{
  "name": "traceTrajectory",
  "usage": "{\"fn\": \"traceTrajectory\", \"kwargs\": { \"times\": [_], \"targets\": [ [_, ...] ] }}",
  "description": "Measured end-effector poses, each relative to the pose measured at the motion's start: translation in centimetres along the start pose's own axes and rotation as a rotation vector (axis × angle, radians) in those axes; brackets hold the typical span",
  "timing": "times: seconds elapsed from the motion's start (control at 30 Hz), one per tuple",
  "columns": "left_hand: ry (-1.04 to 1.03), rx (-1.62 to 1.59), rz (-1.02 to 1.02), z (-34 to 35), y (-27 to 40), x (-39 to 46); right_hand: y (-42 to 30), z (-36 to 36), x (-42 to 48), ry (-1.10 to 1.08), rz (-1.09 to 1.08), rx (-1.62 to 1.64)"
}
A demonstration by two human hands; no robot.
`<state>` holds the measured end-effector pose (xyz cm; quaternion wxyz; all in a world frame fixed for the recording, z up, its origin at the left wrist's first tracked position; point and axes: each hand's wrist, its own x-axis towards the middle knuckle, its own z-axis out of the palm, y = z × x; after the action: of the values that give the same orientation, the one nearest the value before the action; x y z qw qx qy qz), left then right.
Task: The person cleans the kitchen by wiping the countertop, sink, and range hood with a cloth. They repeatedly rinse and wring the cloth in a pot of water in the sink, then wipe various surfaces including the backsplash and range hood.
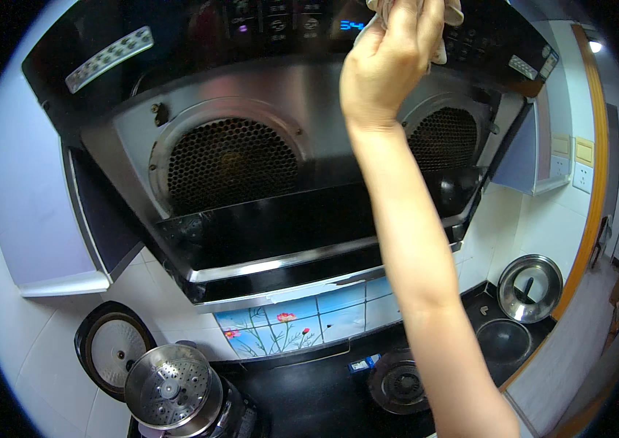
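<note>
My right hand (383,82) reaches up to the glossy black front panel (189,49) of a range hood. Its fingers are closed on a pale, bunched cloth (440,52), partly cut off by the top edge of the view. The cloth lies over part of the panel, beside a lit blue display (351,26) and touch icons. Below the hand, a left honeycomb filter (232,164) and a right honeycomb filter (443,139) sit in the steel underside. My forearm crosses in front of the hood's black lower plate (282,219). My left hand is out of view.
An appliance with a raised lid (118,350) holds a perforated steel steamer (170,388) at lower left. A gas burner (399,380) and a small blue packet (364,363) are on the black counter. A steel pot lid (531,288) leans at right. Wall cabinets (30,164) flank the hood.
</note>
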<state>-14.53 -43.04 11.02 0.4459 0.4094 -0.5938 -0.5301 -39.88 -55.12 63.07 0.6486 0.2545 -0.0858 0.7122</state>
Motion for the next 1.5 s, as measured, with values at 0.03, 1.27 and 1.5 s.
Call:
{"fn": "traceTrajectory", "kwargs": {
  "times": [0.03,1.27,1.5],
  "targets": [
    [0.016,-0.003,-0.002,-0.4,0.0,-0.3,-1.9,0.1,-0.3,-0.011,0.108,0.006],
    [0.319,-0.019,-0.073,-6.0,-1.5,-2.5,-27.8,2.0,-14.6,-0.569,0.262,0.581],
    [0.317,0.01,-0.118,-6.2,-2.1,-3.4,-28.1,-4.2,-21.7,-0.907,0.394,0.546]
  ]
}}
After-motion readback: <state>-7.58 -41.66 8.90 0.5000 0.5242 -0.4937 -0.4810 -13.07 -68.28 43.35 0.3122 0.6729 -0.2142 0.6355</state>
